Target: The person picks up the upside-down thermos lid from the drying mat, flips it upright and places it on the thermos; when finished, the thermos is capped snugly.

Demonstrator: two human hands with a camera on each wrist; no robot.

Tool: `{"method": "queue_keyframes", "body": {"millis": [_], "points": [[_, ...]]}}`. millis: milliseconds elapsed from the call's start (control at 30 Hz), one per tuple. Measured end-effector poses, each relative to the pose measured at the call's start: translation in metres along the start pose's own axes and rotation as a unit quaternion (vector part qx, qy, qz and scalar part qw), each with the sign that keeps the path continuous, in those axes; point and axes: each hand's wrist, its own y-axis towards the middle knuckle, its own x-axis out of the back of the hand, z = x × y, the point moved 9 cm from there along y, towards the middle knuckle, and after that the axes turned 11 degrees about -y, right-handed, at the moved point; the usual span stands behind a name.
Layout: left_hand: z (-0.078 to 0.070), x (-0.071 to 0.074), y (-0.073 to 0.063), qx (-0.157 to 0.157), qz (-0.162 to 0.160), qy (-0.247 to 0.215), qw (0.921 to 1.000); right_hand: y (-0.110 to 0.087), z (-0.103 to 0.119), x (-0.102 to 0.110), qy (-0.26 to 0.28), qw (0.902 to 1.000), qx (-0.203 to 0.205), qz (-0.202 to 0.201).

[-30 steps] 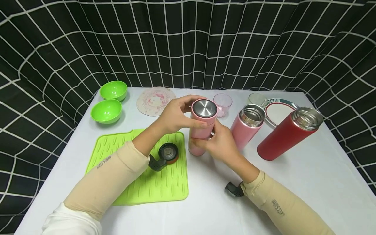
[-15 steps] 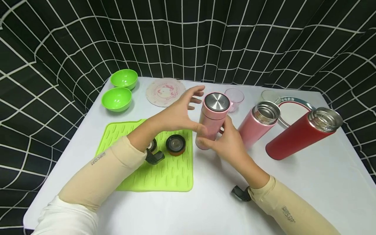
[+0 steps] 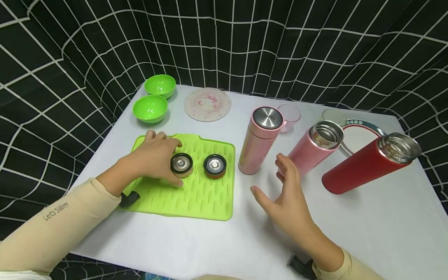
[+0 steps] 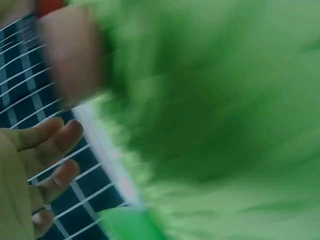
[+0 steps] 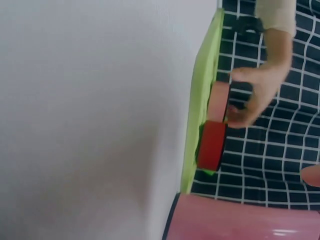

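Note:
Over the green mat [image 3: 201, 198], my left hand [image 3: 155, 157] reaches with thumb and fingers spread beside a pink bottle lid [image 3: 181, 164]. That lid lies inside-up next to a red lid [image 3: 215, 166]. In the right wrist view, the left hand's fingers arch close over the pink lid [image 5: 218, 101]. My right hand [image 3: 290, 206] hovers over the white table, fingers apart and holding nothing. Left of it, a pink thermos [image 3: 257, 147] stands upright with its steel-topped lid on. A lidless pink thermos [image 3: 311, 151] and a lidless red thermos [image 3: 364, 167] stand to the right.
Two green bowls [image 3: 150, 109] and a round pink-printed mat [image 3: 207, 104] sit at the back left. A clear pink cup [image 3: 291, 115], a clear glass [image 3: 332, 115] and a rimmed plate [image 3: 358, 136] are behind the bottles. A black gridded curtain [image 3: 224, 46] surrounds the table.
Both hands have let go of the lidded pink thermos, which stays standing. The left hand has moved left to the pink lid on the mat; the right hand has drawn back toward the front.

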Motion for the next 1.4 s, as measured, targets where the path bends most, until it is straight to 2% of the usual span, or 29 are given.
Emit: {"method": "queue_keyframes", "body": {"millis": [67,167,267,333,400,467,533,600,667,700,767,833,867,933,1000,1033,1067,1100,1133,1167,1200,1233,1267,1300,1333,1367,1400], "points": [[0.007,-0.008,-0.001,-0.006,-0.007,0.017,0.9998,-0.003,0.002,0.0,0.011,0.9999,0.005,-0.001],[0.009,-0.011,-0.002,-0.021,-0.038,0.023,0.9988,-0.004,0.001,0.001,0.032,0.9995,0.0,0.0],[0.004,-0.008,-0.004,-0.03,-0.057,0.018,0.9978,-0.004,0.003,0.004,0.059,0.998,0.021,-0.003],[-0.006,-0.002,-0.006,-0.037,-0.062,0.016,0.9973,-0.003,0.007,0.006,0.073,0.9962,0.046,-0.003],[-0.021,0.006,-0.011,-0.05,-0.07,0.013,0.9962,-0.002,0.013,0.005,0.083,0.9939,0.072,0.003],[-0.043,0.015,-0.015,-0.076,-0.08,0.013,0.9938,-0.002,0.019,0.003,0.091,0.9923,0.083,0.017],[-0.071,0.021,-0.02,-0.115,-0.093,0.009,0.989,0.0,0.022,-0.005,0.094,0.9919,0.068,0.051],[-0.101,0.02,-0.024,-0.159,-0.099,0.011,0.9823,0.0,0.022,-0.017,0.113,0.9874,0.027,0.107],[-0.129,0.016,-0.028,-0.203,-0.1,0.019,0.9738,-0.001,0.02,-0.032,0.14,0.9733,-0.035,0.178],[-0.141,0.014,-0.03,-0.225,-0.103,0.023,0.9687,-0.002,0.019,-0.04,0.157,0.9626,-0.065,0.211],[-0.162,0.009,-0.033,-0.259,-0.105,0.036,0.9595,-0.004,0.018,-0.049,0.188,0.9424,-0.112,0.253],[-0.176,0.007,-0.034,-0.282,-0.111,0.041,0.9522,-0.004,0.016,-0.052,0.212,0.9301,-0.139,0.266],[-0.181,0.007,-0.033,-0.287,-0.114,0.04,0.9503,-0.004,0.016,-0.051,0.22,0.9283,-0.144,0.263],[-0.187,0.008,-0.032,-0.289,-0.116,0.03,0.9499,-0.002,0.014,-0.045,0.23,0.9288,-0.148,0.249],[-0.189,0.008,-0.028,-0.275,-0.11,0.007,0.9551,-0.001,0.013,-0.036,0.231,0.9347,-0.144,0.228],[-0.188,0.008,-0.026,-0.261,-0.101,-0.01,0.9598,0.0,0.014,-0.031,0.232,0.9404,-0.131,0.212],[-0.186,0.007,-0.023,-0.242,-0.088,-0.032,0.9658,0.002,0.017,-0.024,0.227,0.9506,-0.098,0.188],[-0.183,0.006,-0.021,-0.218,-0.071,-0.061,0.9714,0.005,0.023,-0.015,0.216,0.9627,-0.048,0.156],[-0.179,0.004,-0.018,-0.191,-0.053,-0.094,0.9756,0.008,0.033,-0.004,0.201,0.9726,0.019,0.115],[-0.175,0.002,-0.016,-0.165,-0.034,-0.137,0.9762,0.009,0.045,0.008,0.177,0.9769,0.1,0.065],[-0.172,0.0,-0.014,-0.144,-0.017,-0.185,0.9721,0.007,0.058,0.021,0.148,0.9711,0.187,0.009],[-0.17,-0.002,-0.012,-0.128,-0.002,-0.234,0.9638,0.002,0.071,0.033,0.116,0.9537,0.273,-0.051],[-0.169,-0.003,-0.011,-0.12,0.01,-0.286,0.9507,-0.004,0.082,0.044,0.087,0.9288,0.344,-0.106],[-0.171,-0.003,-0.01,-0.122,0.014,-0.33,0.936,-0.01,0.09,0.052,0.065,0.9023,0.398,-0.152],[-0.173,-0.001,-0.01,-0.132,0.014,-0.364,0.9219,-0.014,0.096,0.058,0.053,0.8787,0.438,-0.183],[-0.177,0.001,-0.009,-0.151,0.01,-0.39,0.9083,-0.017,0.1,0.063,0.043,0.8603,0.465,-0.204],[-0.181,0.005,-0.01,-0.173,0.001,-0.406,0.8974,-0.018,0.103,0.066,0.038,0.8485,0.481,-0.217]]}}
